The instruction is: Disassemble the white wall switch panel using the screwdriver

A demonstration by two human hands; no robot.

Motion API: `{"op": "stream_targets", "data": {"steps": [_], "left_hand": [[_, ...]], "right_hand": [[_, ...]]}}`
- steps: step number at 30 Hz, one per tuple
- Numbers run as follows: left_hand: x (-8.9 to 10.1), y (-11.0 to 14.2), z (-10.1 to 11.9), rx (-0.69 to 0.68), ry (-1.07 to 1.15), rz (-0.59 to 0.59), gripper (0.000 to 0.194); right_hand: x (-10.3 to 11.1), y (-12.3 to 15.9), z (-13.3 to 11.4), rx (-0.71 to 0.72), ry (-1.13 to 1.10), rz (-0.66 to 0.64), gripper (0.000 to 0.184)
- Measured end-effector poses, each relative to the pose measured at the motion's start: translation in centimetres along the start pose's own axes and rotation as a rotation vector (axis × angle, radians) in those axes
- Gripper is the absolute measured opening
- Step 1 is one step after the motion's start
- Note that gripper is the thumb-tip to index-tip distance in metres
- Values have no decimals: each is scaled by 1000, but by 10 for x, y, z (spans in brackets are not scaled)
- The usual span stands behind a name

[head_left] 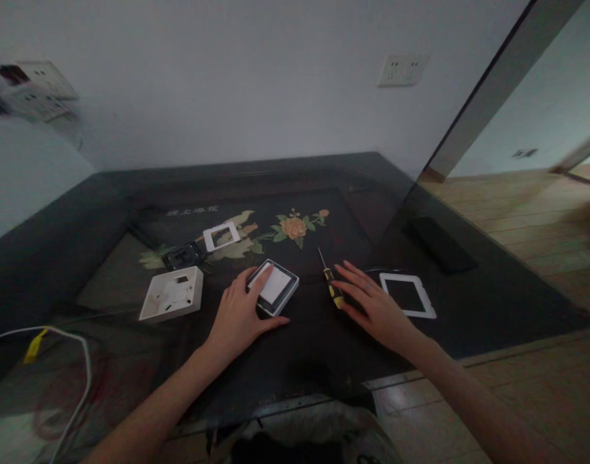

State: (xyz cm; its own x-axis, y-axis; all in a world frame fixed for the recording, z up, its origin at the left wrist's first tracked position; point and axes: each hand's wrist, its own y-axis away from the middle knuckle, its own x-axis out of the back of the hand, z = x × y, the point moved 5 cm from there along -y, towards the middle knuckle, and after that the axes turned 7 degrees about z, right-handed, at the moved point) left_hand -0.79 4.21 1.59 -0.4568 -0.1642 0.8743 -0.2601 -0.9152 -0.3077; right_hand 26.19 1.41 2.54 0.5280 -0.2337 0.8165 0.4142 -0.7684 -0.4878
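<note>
My left hand (239, 314) lies on the dark table with fingers and thumb around a square wall switch (274, 286) that has a white face and dark frame. My right hand (372, 301) rests flat with fingers stretched out, touching the yellow-and-black handle of a small screwdriver (331, 283). A white square frame (408, 294) lies just right of that hand.
A white mounting box (172, 293) sits left of my left hand. Behind it lie a black switch module (183, 255) and another white frame (221, 235). A white cable (77, 361) with a yellow tag curls at the left. A dark flat object (438, 243) lies far right.
</note>
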Motion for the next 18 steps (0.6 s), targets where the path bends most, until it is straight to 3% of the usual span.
{"op": "stream_targets", "data": {"steps": [4, 8, 13, 18], "left_hand": [[8, 8, 2, -13, -26, -64, 102], [21, -2, 5, -110, 5, -54, 95], [15, -26, 14, -346, 184, -113, 88], [-1, -27, 15, -421, 322, -97, 66]], "right_hand": [[28, 39, 42, -272, 228, 153, 41], [15, 58, 59, -318, 238, 27, 48], [-13, 13, 53, -236, 121, -71, 47], [-40, -46, 67, -161, 69, -106, 46]]}}
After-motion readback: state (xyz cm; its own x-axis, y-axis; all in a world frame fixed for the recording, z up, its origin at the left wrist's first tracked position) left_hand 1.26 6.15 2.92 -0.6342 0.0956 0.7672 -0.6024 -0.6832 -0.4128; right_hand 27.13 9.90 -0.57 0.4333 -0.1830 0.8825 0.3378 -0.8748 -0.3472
